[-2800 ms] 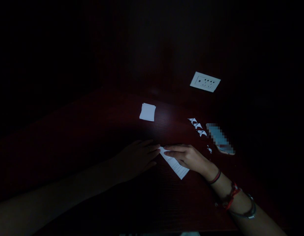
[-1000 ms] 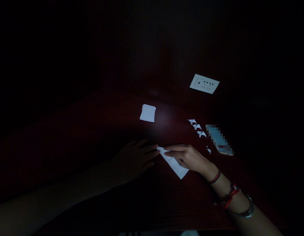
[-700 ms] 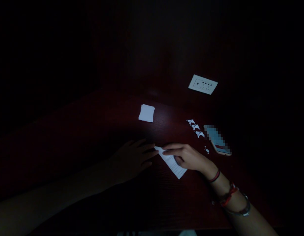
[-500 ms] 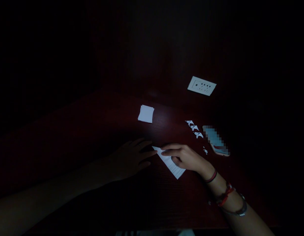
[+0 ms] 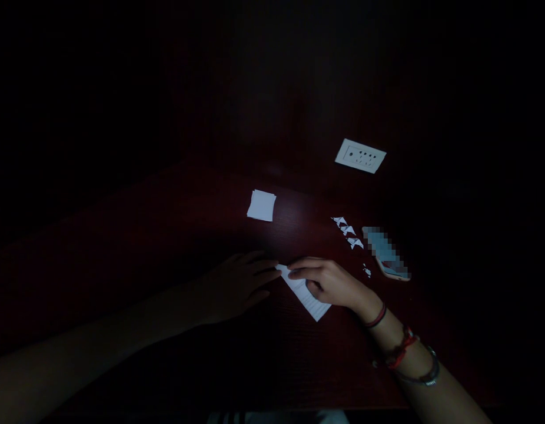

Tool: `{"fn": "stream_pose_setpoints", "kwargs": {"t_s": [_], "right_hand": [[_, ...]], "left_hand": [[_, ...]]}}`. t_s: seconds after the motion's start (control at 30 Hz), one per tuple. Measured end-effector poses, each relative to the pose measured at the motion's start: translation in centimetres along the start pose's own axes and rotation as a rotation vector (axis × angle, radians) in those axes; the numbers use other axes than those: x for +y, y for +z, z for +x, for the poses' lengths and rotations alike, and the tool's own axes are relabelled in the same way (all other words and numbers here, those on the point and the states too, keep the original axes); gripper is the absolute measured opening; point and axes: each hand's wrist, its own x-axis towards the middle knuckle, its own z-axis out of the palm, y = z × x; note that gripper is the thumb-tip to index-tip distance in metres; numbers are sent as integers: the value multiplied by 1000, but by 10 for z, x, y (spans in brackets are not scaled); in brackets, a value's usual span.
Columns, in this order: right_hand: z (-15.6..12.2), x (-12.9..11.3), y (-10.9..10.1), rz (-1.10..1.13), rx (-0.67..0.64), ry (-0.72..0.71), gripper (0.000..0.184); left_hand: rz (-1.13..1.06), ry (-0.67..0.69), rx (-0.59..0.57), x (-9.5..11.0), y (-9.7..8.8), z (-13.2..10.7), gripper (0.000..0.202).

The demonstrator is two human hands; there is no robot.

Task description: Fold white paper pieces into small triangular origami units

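On the dark red table lies a folded piece of white paper (image 5: 305, 292) with printed lines on it, its lower point toward me. My right hand (image 5: 332, 284) rests over its right part, fingertips pressing near the upper left corner and thumb bent in against the sheet. Part of the paper is hidden beneath that hand. From the left, my left hand (image 5: 243, 282) reaches in with fingers spread; its index and middle fingertips meet the paper's left corner. This hand is in deep shadow.
A stack of white square papers (image 5: 262, 205) sits further back. To the right are several small folded paper pieces (image 5: 347, 230), tiny paper scraps (image 5: 366, 271) and a phone (image 5: 386, 253). A wall socket (image 5: 361, 156) is behind them.
My left fingertips have shifted slightly right, now covering the paper's left corner. My right hand stays nearly in place on the paper.
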Motion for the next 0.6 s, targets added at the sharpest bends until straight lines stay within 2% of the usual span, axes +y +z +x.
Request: {"fn": "stream_pose_setpoints", "kwargs": {"t_s": [0.6], "right_hand": [[7,-6,-4,-72,-32,1,46]], "left_hand": [[-20,-13,-7,0,-1,1,38]]}}
